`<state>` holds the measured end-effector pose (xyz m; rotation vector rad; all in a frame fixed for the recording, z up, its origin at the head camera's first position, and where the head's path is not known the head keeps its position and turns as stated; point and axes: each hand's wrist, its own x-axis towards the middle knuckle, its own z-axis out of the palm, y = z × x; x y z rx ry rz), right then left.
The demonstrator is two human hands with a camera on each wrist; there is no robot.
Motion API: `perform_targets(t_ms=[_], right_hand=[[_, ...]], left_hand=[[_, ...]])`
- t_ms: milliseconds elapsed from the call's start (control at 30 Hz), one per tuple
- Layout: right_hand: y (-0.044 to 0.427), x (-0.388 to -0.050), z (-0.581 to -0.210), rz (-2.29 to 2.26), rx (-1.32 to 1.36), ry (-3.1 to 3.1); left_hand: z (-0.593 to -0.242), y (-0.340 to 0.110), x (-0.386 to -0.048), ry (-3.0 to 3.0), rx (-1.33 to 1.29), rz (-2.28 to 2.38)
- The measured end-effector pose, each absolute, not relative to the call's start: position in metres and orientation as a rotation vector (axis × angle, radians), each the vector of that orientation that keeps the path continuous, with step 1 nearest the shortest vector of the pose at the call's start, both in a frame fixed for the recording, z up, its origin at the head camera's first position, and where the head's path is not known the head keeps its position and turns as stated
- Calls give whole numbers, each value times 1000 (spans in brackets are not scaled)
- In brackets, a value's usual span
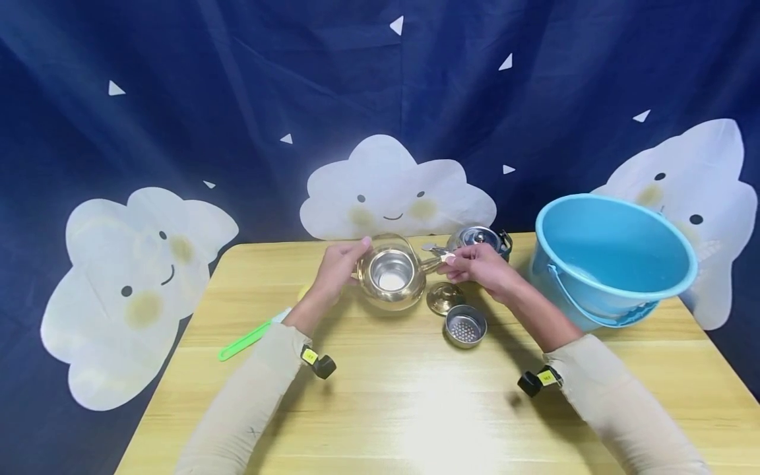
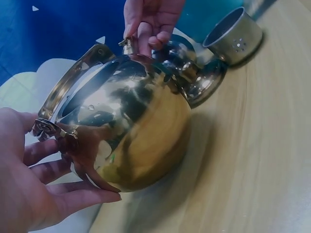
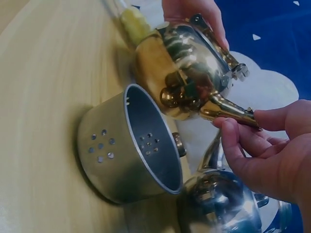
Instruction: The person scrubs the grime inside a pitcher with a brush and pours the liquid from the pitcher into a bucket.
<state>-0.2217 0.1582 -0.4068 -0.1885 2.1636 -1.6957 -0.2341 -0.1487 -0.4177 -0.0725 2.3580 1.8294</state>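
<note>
A shiny gold teapot [image 1: 388, 301] is held between both hands, its open mouth facing up in the head view. My left hand [image 1: 340, 267] grips it on the handle side, with the thumb at the handle's mount and fingers against the body [image 2: 131, 141]. On the opposite side, my right hand [image 1: 482, 265] pinches the tip of the spout [image 3: 233, 111] between thumb and fingers. Just below the right hand lie the gold lid [image 1: 444, 300] and a steel strainer cup [image 1: 466, 328] with small holes. Whether the teapot's base touches the table is hard to tell.
Behind the right hand stands a silver teapot [image 1: 475, 236]. A blue bucket [image 1: 549, 264] occupies the table's right side. To the left lies a brush with a green handle [image 1: 245, 340], its yellow spongy head [image 3: 135, 24] partly behind the left wrist. A dark blue curtain [image 1: 255, 99] hangs behind the table.
</note>
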Motion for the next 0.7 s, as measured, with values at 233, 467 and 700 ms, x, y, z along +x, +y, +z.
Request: perform_targets(t_ms=[233,467,700], right_hand=[[154,-223,-414,-1693,-148,2146],[149,-222,-416,-1714,-134,2133],[144,-220,-416,-1730,-82,2139]], left_hand=[[-425,-148,-235,2394,-113,1790],[-427,-150,-236,2415,-140,1759],[-428,-151,-238,2374,-172,1763]])
